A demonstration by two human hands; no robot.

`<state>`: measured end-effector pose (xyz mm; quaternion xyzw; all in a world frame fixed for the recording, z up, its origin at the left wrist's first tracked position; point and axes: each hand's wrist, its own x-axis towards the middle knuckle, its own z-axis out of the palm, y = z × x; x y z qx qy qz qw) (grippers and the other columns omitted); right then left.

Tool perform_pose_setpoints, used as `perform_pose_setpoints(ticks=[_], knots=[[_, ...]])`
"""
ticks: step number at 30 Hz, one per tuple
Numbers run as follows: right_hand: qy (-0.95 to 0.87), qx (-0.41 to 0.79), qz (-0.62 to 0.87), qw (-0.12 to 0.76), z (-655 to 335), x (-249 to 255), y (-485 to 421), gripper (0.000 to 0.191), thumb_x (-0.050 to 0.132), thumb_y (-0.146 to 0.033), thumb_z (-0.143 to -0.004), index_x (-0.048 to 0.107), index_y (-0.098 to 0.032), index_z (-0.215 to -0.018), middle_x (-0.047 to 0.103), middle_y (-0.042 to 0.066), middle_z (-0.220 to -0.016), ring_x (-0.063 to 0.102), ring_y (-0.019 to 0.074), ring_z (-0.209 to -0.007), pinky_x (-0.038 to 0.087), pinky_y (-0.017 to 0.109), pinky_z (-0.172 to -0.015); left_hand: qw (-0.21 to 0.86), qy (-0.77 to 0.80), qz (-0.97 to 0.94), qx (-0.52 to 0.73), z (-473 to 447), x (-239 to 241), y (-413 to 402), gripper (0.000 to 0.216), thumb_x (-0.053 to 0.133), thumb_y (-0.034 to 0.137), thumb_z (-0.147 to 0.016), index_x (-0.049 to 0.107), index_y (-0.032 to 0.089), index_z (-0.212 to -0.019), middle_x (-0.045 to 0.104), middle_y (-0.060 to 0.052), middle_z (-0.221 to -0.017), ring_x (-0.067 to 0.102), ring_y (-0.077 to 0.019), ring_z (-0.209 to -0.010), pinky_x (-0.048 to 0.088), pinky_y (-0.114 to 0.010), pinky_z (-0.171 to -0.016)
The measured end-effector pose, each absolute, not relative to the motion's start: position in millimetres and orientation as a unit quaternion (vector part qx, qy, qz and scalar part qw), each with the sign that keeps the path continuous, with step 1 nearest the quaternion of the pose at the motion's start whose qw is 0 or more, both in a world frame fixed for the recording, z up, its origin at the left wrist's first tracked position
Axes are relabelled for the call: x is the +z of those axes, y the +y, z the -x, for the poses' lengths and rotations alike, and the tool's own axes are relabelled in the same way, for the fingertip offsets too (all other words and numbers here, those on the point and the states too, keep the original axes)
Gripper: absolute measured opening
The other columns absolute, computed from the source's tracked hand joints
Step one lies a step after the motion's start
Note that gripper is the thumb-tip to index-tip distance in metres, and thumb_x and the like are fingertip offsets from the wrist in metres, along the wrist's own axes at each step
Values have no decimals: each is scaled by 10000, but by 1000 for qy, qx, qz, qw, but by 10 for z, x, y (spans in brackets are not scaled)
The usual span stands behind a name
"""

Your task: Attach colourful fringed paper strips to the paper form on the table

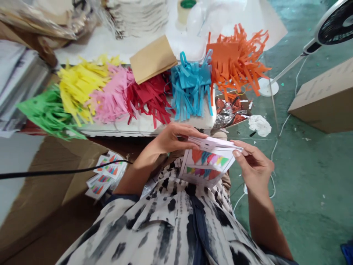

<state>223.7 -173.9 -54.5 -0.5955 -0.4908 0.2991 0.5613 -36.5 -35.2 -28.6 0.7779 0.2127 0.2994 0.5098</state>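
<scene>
My left hand and my right hand both pinch a stack of white printed cards held over my lap. The cards show rows of coloured tassels. The left fingers close on the stack's upper left edge, the right fingers on its right corner. Beyond the hands, bundles of fringed tissue paper lie in a row on a white tray: green, yellow, pink, red, blue and orange.
More printed cards lie in a cardboard box at my left, crossed by a black cable. A tan paper bag rests on the bundles. A fan on a stand, a cardboard box and crumpled paper are on the green floor.
</scene>
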Motion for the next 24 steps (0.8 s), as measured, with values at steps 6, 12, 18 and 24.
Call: perform_pose_setpoints(ticks=[6, 12, 18, 24], knots=[[-515, 288, 578, 564, -2305, -562, -1812, 172, 781, -259, -905, 823, -297, -1067, 817, 48, -1115, 770, 255, -1044, 639, 453, -936, 569, 225, -719, 329, 308, -420, -463, 240, 821, 327, -892, 850, 227, -1109, 834, -132, -1059, 806, -202, -930, 635, -267, -796], [-514, 299, 571, 566, -2291, -536, -1836, 126, 768, -251, -916, 815, -290, -1026, 814, 48, -1104, 764, 248, -1064, 635, 432, -915, 538, 244, -730, 344, 307, -310, -563, 210, 761, 339, -950, 849, 221, -1100, 827, -129, -1061, 789, -198, -959, 629, -278, -823], [-547, 302, 573, 531, -2182, -328, -1859, 166, 728, -280, -952, 804, -306, -1097, 801, 55, -1159, 757, 253, -1086, 650, 420, -859, 474, 237, -774, 346, 191, -158, -704, 411, 882, 374, -832, 805, 300, -1228, 792, -87, -1067, 746, -178, -926, 620, -297, -819], [-560, 332, 545, 528, -2239, -336, -1889, 183, 788, -230, -904, 824, -315, -1062, 815, 38, -1106, 774, 238, -1001, 651, 388, -812, 526, 214, -741, 358, 154, -248, -718, 254, 836, 305, -884, 842, 290, -1138, 802, -90, -1013, 758, -164, -864, 622, -257, -758]])
